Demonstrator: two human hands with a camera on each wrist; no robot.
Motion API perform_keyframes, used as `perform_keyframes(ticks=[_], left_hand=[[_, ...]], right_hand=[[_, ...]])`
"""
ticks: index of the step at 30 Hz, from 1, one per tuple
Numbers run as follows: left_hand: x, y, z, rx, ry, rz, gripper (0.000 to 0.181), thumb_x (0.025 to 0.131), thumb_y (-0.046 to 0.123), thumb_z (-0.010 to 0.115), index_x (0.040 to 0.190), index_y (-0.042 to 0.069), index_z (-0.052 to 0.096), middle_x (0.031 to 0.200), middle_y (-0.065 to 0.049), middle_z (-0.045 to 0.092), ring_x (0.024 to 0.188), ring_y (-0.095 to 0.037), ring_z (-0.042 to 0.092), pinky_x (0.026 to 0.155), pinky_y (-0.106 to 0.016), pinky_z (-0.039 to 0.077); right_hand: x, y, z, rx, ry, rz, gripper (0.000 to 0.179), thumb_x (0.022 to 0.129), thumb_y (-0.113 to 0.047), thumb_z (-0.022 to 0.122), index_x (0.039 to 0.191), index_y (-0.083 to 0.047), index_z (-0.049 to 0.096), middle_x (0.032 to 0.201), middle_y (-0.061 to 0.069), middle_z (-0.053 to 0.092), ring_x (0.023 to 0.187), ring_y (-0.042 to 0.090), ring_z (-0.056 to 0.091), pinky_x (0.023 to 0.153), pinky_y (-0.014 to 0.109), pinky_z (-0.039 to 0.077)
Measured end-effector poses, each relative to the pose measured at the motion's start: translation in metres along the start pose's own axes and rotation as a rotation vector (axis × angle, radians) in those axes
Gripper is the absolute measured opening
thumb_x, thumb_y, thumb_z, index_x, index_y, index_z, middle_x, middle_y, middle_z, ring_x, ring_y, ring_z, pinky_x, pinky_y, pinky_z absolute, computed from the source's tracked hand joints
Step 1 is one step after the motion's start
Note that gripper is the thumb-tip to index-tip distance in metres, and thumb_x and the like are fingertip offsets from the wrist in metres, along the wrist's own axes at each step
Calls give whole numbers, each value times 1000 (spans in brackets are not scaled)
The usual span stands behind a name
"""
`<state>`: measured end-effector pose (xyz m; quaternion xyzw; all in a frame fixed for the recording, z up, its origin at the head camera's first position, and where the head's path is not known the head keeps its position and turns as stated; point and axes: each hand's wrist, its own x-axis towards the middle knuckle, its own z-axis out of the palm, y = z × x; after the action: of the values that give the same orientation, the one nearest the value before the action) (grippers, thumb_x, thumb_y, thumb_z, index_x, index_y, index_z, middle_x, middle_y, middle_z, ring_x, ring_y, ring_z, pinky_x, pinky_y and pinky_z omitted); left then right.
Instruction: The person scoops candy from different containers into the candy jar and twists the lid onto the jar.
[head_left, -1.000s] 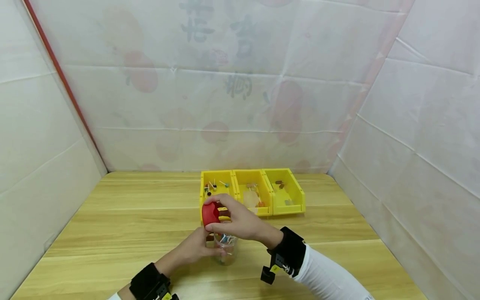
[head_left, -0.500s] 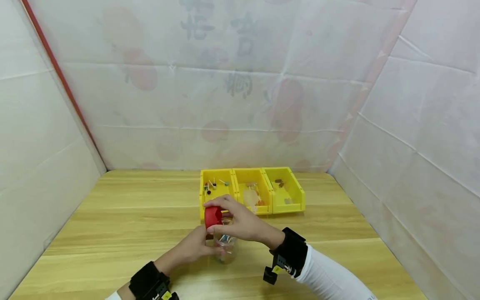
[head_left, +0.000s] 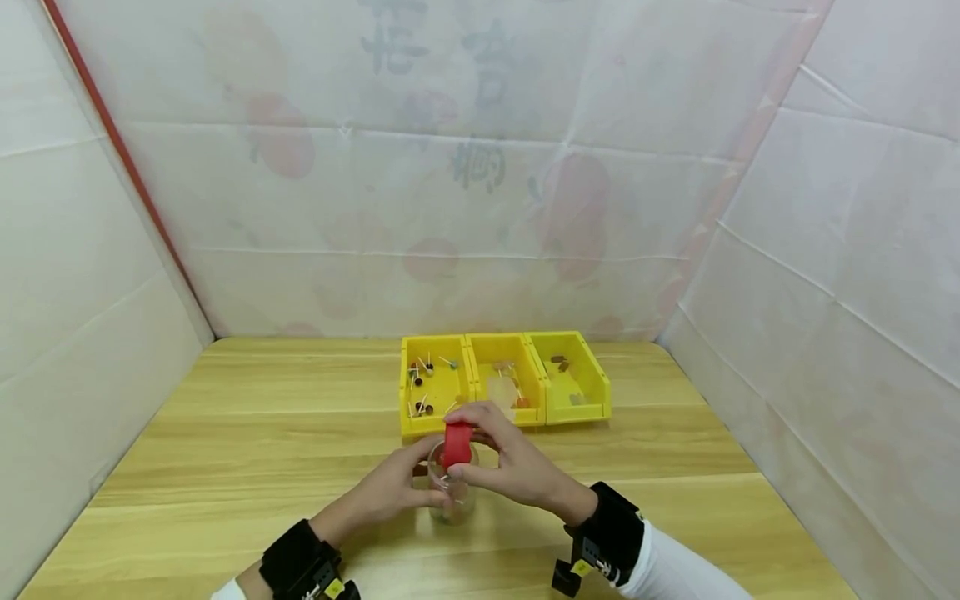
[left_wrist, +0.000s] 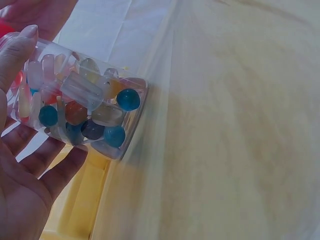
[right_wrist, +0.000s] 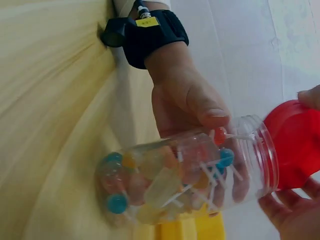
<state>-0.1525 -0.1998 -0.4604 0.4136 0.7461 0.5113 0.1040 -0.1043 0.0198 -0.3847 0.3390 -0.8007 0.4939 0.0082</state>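
Note:
A clear plastic jar point(head_left: 451, 498) point(left_wrist: 82, 115) point(right_wrist: 180, 177) with several lollipops and coloured sweets stands on the wooden table point(head_left: 225, 450). My left hand point(head_left: 393, 490) point(right_wrist: 187, 102) grips its side. My right hand point(head_left: 510, 462) holds a red lid point(head_left: 457, 444) point(right_wrist: 295, 145) tilted at the jar's open mouth, thumb and fingers around its rim.
Three yellow bins point(head_left: 502, 383) sit side by side just behind the jar; the left one holds several lollipops, the others a few sweets. White sheeted walls point(head_left: 825, 275) enclose the table on the back, left and right.
My right hand has carried the red lid rightward and down, from above-left of the jar to right at its mouth. The left hand keeps hold of the jar.

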Motion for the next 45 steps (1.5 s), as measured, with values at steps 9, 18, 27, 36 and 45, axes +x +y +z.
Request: perform_keyframes(ticks=[9, 18, 27, 36, 45], left_hand=[[0, 1, 1, -18, 3, -14, 72, 82, 34, 79, 145, 24, 44, 133, 9, 56, 116, -16, 55, 96, -37, 49], [0, 3, -1, -35, -3, -20, 72, 83, 32, 79, 145, 26, 44, 137, 11, 54, 121, -16, 53, 97, -37, 48], [0, 1, 0, -25, -14, 11, 66, 84, 30, 79, 142, 19, 49, 130, 7, 60, 116, -13, 57, 95, -34, 50], [0, -3, -3, -34, -40, -41, 59, 82, 32, 81, 134, 22, 54, 127, 9, 61, 117, -13, 56, 98, -34, 47], [1, -2, -2, -51, -57, -61, 52, 81, 27, 82, 127, 19, 59, 119, 9, 64, 109, -12, 60, 95, -30, 49]], right_hand=[[-15, 12, 3, 94, 98, 26, 52, 90, 0, 69, 134, -7, 41, 131, 12, 48, 112, 25, 56, 97, 35, 49], [-20, 22, 4, 30, 73, 38, 49, 91, -15, 72, 132, -16, 46, 132, 4, 52, 119, 22, 53, 101, 38, 47], [-15, 19, 3, -246, -41, 43, 59, 90, -38, 71, 143, -28, 46, 134, -6, 44, 118, 13, 49, 97, 42, 48], [-2, 13, 6, -330, -154, -14, 63, 92, -45, 65, 147, -21, 43, 149, -5, 39, 121, 13, 52, 96, 29, 49], [2, 14, -1, -343, -200, -33, 60, 92, -43, 67, 144, -18, 50, 146, -4, 45, 121, 14, 53, 92, 26, 50]])
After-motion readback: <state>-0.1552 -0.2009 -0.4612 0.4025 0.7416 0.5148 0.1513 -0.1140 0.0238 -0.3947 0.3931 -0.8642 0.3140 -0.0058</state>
